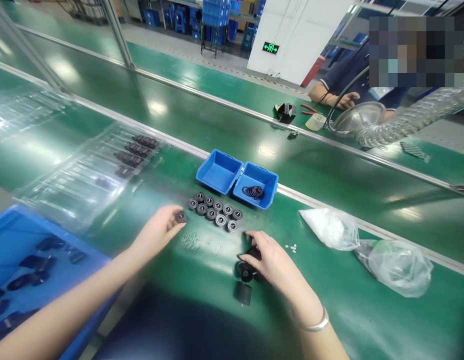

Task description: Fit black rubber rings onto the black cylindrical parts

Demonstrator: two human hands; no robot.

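My left hand [164, 225] pinches a small black ring-shaped part [181, 216] at the left end of two rows of similar black round parts [211, 214]. The rows stand on the green tabletop, hollow centres facing up. Farther right, my right hand [267, 255] curls its thumb and fingers round a dark part [255, 252], mostly hidden by the hand. Just below those fingers lies a black round part [246, 271], and nearer me sits a black cup-shaped part [244, 293]. Tiny clear pieces [191, 241] are scattered between the hands.
Behind the rows stand an empty blue bin [219, 172] and another blue bin [273, 189] holding black rings [253, 192]. Plastic bags [331, 230] lie right. A clear tray [85, 175] and large blue crate [85, 257] are left. A co-worker's hand [348, 100] is across the line.
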